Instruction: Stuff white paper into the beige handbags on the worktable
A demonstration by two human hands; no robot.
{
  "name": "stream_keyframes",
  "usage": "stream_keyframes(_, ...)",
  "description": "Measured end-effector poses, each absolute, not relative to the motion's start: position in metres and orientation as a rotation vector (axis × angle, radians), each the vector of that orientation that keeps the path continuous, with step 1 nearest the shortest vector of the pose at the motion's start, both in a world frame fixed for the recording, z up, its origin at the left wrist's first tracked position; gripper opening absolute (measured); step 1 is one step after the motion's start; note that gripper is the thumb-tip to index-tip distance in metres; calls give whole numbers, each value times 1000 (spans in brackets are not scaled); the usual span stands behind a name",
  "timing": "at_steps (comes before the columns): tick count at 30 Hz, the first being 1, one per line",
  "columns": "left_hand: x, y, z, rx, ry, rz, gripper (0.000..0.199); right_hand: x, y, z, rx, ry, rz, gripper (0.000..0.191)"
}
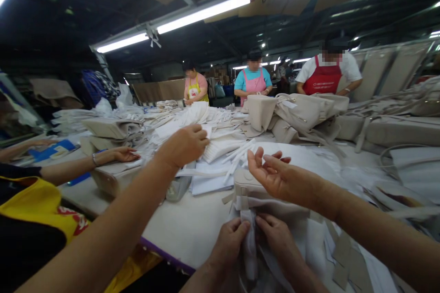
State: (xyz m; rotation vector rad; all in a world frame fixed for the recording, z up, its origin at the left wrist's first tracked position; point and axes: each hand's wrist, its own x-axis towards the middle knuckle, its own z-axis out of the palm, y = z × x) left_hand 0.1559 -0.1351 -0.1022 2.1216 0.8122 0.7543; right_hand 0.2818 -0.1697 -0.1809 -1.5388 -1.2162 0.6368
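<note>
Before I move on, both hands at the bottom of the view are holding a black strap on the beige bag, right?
Not quite: the head view shows that the strap is white, not black. The rest stands: the left hand and the right hand are holding it on the beige bag.

Pretty dim, factory-type room. Way above the hand (182, 144) there's a dark ceiling (378, 13) with beams, and long fluorescent tubes (202, 13) do most of the lighting, with small lights further back. Far beyond the hand, cardboard boxes (220, 73) are stacked near a blue bin (228, 90), and a big cardboard sheet (158, 90) stands a bit left of those. Off to the right, tan panels (385, 71) line the far side.
</note>
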Motion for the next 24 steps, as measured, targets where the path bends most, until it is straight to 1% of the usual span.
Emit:
stream_keyframes(3,153,-148,-173,1714,854,682,53,269,-163,-182,-1450,-970,842,45)
stream_keyframes(4,153,-148,-187,1601,857,675,52,266,-162,-184,-1432,-910,883,41)
stream_keyframes(6,155,-146,-201,1440,856,671,50,263,-162,-190,-1419,-840,924,32)
stream_keyframes(9,157,-140,-201,1337,852,690,47,264,-165,-201,-1430,-779,942,22)
stream_keyframes(10,157,-138,-200,1310,851,705,45,265,-166,-204,-1432,-749,953,23)
stream_keyframes(14,159,-135,-202,1248,859,768,40,267,-170,-218,-1445,-669,992,38)
stream_keyframes(18,160,-135,-207,1182,857,775,40,272,-174,-218,-1447,-707,1017,37)
stream_keyframes(20,160,-136,-205,1111,840,755,41,277,-177,-210,-1492,-781,895,34)
stream_keyframes(23,158,-138,-198,1069,807,732,42,283,-179,-190,-1573,-1000,617,28)
stream_keyframes(24,158,-139,-194,1083,796,734,41,283,-178,-183,-1585,-1073,580,26)
